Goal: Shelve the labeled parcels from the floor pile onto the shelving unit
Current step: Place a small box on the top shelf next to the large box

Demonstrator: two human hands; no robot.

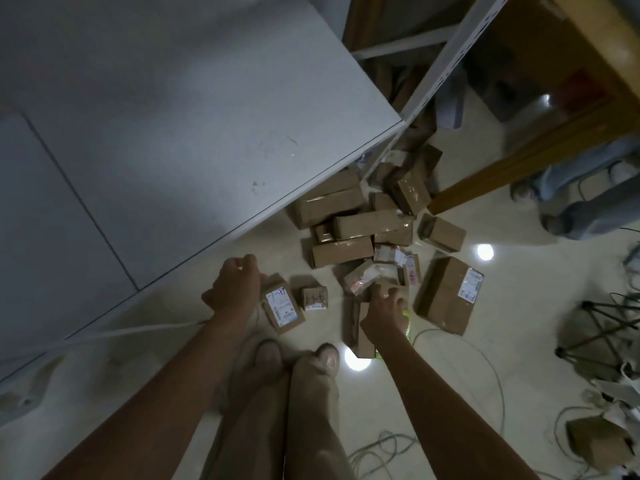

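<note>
At the floor pile (356, 223), left hand (235, 285) curls fingers round labelled parcel (283, 308); right hand (386, 315) curls fingers round long parcel (358, 336).

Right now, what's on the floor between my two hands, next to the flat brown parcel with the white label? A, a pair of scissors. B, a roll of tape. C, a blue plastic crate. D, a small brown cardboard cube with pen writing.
D: the small brown cardboard cube with pen writing sits on the pale floor between the left hand and the right hand, beside the flat labelled parcel.
</note>
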